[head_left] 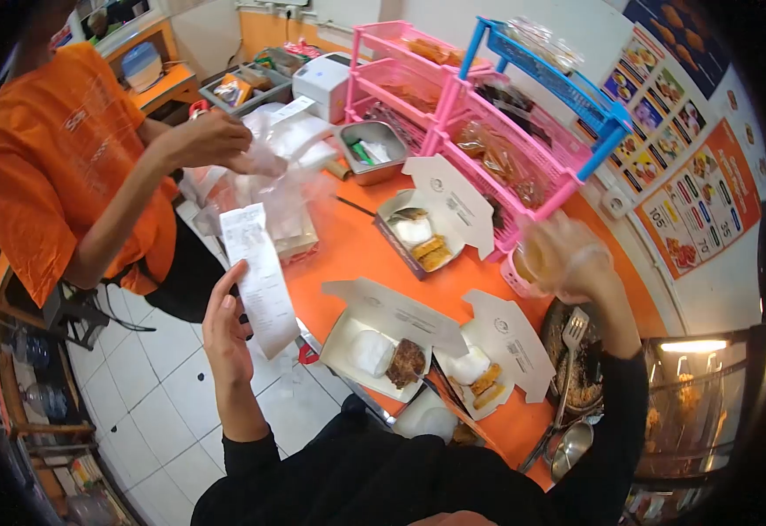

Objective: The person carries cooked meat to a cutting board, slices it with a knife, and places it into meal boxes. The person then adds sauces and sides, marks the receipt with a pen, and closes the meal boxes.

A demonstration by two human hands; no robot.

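Observation:
My left hand (pixel 230 329) grips a long printed receipt (pixel 260 280) between thumb and fingers. On the right, my right hand (pixel 576 259) is smeared by motion over a small pink basket (pixel 514 279); something pale yellowish shows at its fingers, too blurred to name. Three open cardboard meal boxes lie on the orange table. The front box (pixel 348 342) holds white rice (pixel 371 352) and a dark brown fried piece (pixel 407 363). To its right, another box (pixel 514 351) has rice and golden fried pieces. Behind them, the third box (pixel 453 206) contains rice, golden pieces and something dark.
A person in an orange shirt (pixel 59 149) handles clear plastic bags (pixel 287 188) at the left. Pink racks (pixel 440 114) with packets and a blue rack (pixel 558 74) stand behind. A stone mortar (pixel 563 386) with a fork-ended utensil (pixel 573 337) and metal bowls (pixel 573 447) are at right.

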